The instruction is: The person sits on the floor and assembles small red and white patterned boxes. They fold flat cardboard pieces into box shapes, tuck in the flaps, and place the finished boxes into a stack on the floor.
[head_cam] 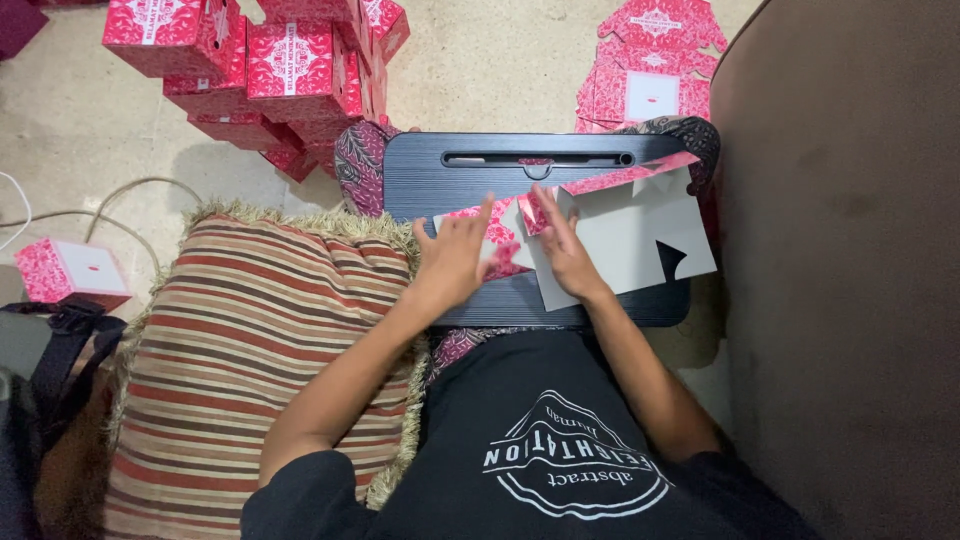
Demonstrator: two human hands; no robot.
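Hands, left hand [455,255] spread flat, right hand [562,245] pinching a flap, might crease the unfolded carton [625,240] crooked through uneven pressure

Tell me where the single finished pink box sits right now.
The finished pink box sits alone on the floor at far left, beside the striped cushion.

Person, seen from above by the head camera. Garment: black short-sleeved T-shirt [540,440], sleeves ending above the elbow on both arms. Chest print: white circular emblem with a peaked, mountain-like outline and curved lettering set around and across it. Forearms bare; no watch, bracelet or ring visible on either wrist or on the fingers that show. Left hand [455,255] and right hand [565,250] ungloved. Lower garment: patterned fabric [460,345] in dark red and grey, showing just below the shirt hem.
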